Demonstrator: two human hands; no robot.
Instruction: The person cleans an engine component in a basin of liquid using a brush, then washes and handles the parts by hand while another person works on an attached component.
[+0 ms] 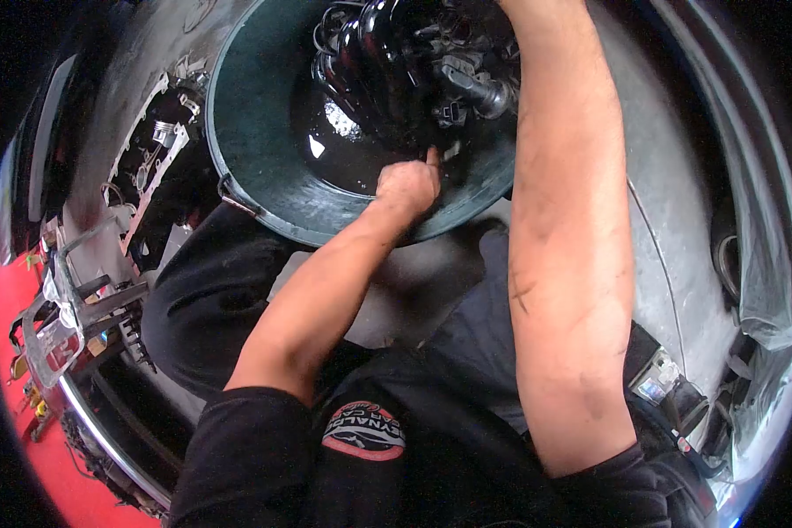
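So there was loads of stuff around this one. Over on the left, some dirty metal engine parts (163,132) lay on the grey floor (647,167), with a metal frame (62,339) nearer the person and a red patch (84,480) past it. On the right there was a thin cable (663,255) on the floor and crumpled clear plastic (770,387) off by the edge. The right forearm (572,220) was the big thing in the way, covering the tub's right side.

Couldn't see the right hand at all, it was cut off at the top, so no clue how open it was or if it had hold of anything. The left hand (409,185) was inside the tub by the near wall, mostly curled with one digit sticking out; couldn't tell if it was gripping something. The top of the tub was cut off too, and the dark liquid (361,163) hid whatever was under it.

The tub (251,132) itself was dark green and round, right in front of the person's legs. In it sat shiny, wet-looking curved black pipes (380,53), with a grey part (473,86) beside them.
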